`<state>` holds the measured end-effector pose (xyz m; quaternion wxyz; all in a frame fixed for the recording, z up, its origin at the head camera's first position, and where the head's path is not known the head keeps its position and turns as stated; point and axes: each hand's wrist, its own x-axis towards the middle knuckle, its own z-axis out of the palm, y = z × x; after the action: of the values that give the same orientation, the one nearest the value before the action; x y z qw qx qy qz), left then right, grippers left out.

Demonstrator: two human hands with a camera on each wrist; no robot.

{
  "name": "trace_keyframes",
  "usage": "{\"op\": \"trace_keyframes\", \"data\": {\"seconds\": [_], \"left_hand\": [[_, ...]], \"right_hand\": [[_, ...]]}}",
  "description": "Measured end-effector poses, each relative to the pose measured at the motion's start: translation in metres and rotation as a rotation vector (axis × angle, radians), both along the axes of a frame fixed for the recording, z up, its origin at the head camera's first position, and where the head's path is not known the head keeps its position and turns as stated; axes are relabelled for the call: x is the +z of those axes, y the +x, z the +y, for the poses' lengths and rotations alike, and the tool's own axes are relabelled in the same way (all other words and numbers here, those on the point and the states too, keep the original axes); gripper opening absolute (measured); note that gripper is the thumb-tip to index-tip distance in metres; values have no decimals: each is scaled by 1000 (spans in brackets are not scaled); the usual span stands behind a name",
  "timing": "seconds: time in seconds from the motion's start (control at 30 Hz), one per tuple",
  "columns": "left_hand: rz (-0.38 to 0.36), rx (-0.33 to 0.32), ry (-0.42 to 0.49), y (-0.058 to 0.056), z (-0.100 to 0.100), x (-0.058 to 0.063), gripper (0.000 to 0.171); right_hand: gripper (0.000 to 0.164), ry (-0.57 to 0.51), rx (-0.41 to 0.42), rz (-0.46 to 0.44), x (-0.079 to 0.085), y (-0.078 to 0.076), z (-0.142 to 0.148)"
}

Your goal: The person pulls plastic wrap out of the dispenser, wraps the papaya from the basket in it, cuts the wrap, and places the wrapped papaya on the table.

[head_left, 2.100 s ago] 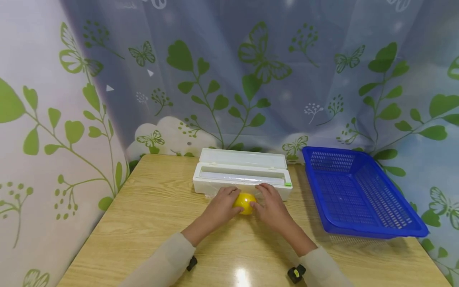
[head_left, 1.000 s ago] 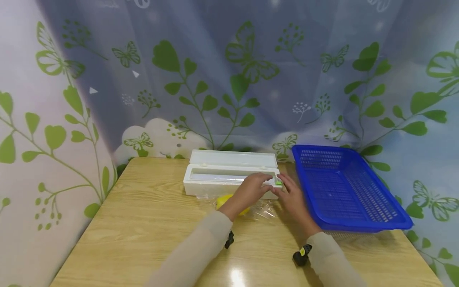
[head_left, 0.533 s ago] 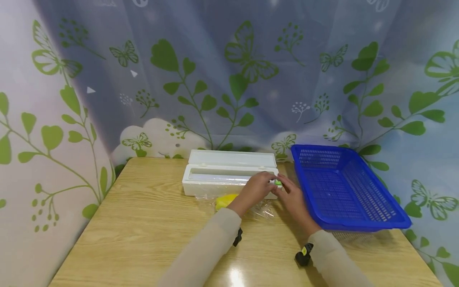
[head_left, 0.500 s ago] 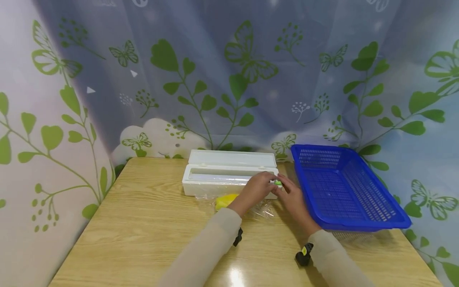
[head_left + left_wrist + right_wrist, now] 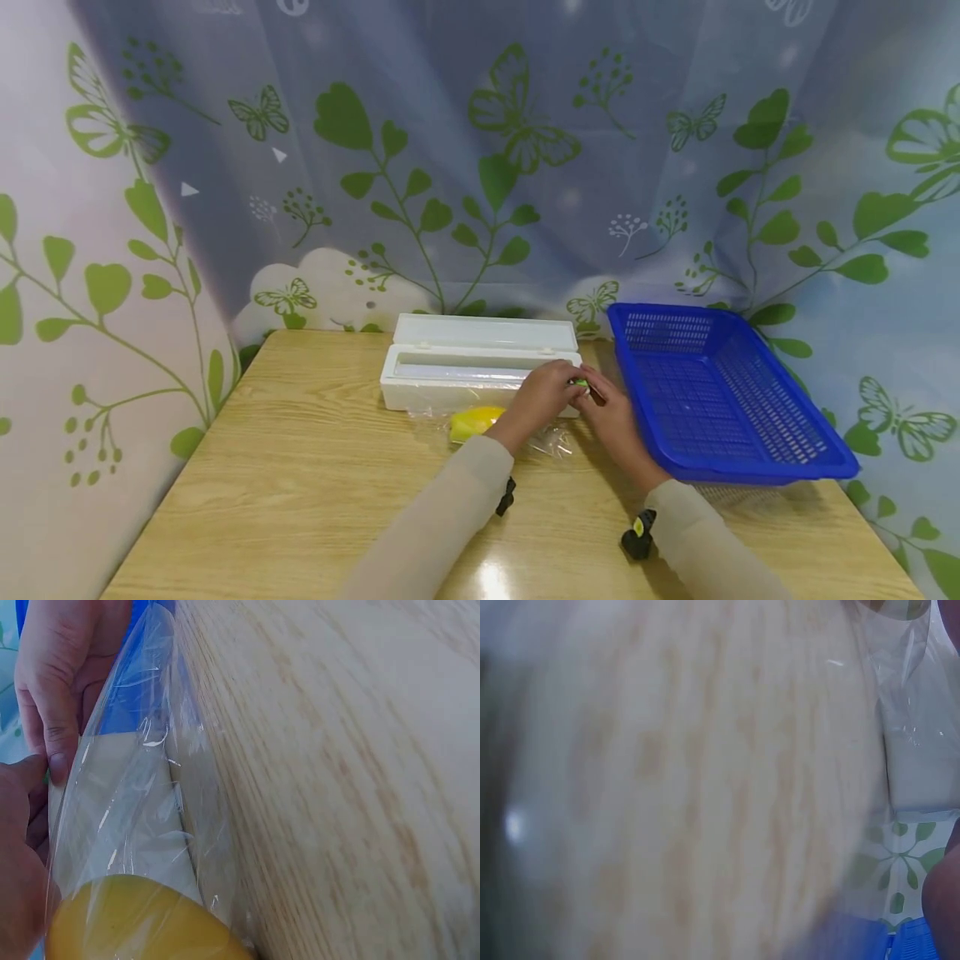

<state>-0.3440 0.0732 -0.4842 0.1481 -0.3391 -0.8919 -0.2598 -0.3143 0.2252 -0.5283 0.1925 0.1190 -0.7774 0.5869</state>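
Observation:
A white cling film box (image 5: 420, 393) stands with its lid up, a roll of film (image 5: 461, 372) inside. At its right end sits a small green slide cutter (image 5: 580, 382). My left hand (image 5: 543, 393) pinches the cutter, fingertips partly hidden. My right hand (image 5: 611, 417) meets it from the right, thumb and index finger curled about the cutter; in the left wrist view the right thumb (image 5: 58, 754) points down at the box's end. Clear film (image 5: 150, 795) hangs over the box front and covers a yellow, smooth, rounded fruit-like object (image 5: 472, 423), partly hidden by my left wrist.
A blue plastic basket (image 5: 738, 471) stands to the right of the box, close to my right forearm. The wooden table (image 5: 300, 467) carries everything. A patterned curtain (image 5: 450, 208) hangs directly behind the box.
Both hands have let go of the yellow object and moved right to the box's end. The left wrist has shifted further right, baring more of the yellow object. The green cutter now looks slightly tilted.

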Motion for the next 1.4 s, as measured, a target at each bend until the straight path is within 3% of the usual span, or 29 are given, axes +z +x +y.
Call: {"op": "trace_keyframes", "data": {"seconds": [0.3,0.43,0.73,1.0,1.2,1.4], "left_hand": [[-54,-24,93,-2,-2,-3,22],[-69,-29,97,-3,-2,-5,21],[-89,-10,82,-3,-6,0,20],[-85,-6,66,-4,-13,3,17],[-87,-4,87,-6,-34,2,14],[-153,30,96,-4,-83,11,14]], "right_hand": [[50,-77,24,-39,0,0,1],[48,-40,4,-43,3,2,0],[45,46,-33,-45,29,20,-7],[41,52,-28,22,25,16,-7],[44,33,18,-5,23,12,-8],[45,9,-4,-33,27,15,-2]]}}
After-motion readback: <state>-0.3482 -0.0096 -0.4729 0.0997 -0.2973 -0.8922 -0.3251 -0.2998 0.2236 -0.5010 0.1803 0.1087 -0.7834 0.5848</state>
